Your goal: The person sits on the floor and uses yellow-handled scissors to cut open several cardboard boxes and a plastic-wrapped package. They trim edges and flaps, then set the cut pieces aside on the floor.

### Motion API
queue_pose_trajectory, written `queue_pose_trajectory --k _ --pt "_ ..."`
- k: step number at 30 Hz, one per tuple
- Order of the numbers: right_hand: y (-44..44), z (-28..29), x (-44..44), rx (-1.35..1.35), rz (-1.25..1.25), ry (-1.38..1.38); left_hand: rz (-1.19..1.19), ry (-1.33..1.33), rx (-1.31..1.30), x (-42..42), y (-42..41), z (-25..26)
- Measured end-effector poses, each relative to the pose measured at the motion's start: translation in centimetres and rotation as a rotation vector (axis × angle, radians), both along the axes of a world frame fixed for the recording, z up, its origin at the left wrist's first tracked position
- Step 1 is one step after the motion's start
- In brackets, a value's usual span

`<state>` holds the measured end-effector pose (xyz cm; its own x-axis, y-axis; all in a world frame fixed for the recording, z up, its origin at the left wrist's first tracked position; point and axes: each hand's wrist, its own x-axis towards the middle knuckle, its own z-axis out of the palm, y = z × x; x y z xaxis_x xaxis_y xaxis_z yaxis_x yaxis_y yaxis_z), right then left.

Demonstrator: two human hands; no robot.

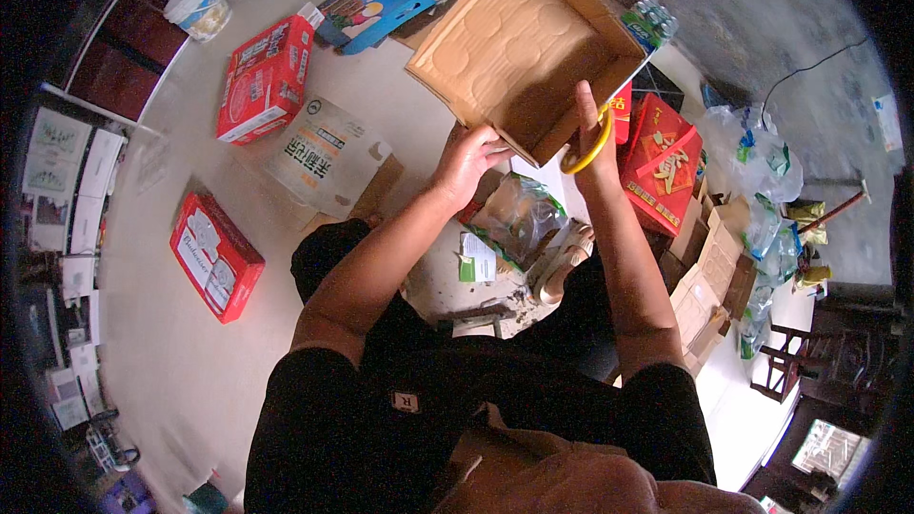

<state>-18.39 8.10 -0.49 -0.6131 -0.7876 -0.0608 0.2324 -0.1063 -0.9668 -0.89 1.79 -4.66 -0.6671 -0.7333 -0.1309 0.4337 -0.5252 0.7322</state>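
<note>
An open, shallow cardboard box is held up in front of me, its inside facing me, with faint round dents in its base. My left hand grips its near lower edge, thumb and fingers about the cardboard. On the near right side, my right hand steadies the box with an upright thumb or finger against its inner wall. Yellow handles, apparently of scissors, loop around that same hand; any blades are hidden. Below the box, on the floor between my feet, lies clear plastic packaging with green edges.
A red Budweiser carton, another red carton, flattened cardboard and a blue carton lie left. Red gift boxes, plastic bags and opened cardboard crowd the right. A white bucket stands far left.
</note>
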Motion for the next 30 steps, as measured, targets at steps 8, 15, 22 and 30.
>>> queue_pose_trajectory --k 8,15,22,30 --pt "3.9 1.0 -2.2 -0.131 -0.226 0.752 0.020 -0.080 0.110 1.2 -1.9 -0.1" --pt "4.0 1.4 1.6 0.005 0.311 1.219 0.012 -0.353 0.065 0.4 -2.1 -1.7" --pt "3.7 0.0 -0.5 0.040 0.395 1.329 -0.105 -0.504 0.102 0.1 -2.2 -2.2" --pt "2.4 -1.0 0.2 -0.029 0.240 1.182 -0.207 -0.133 0.311 -0.4 -0.4 -2.7"
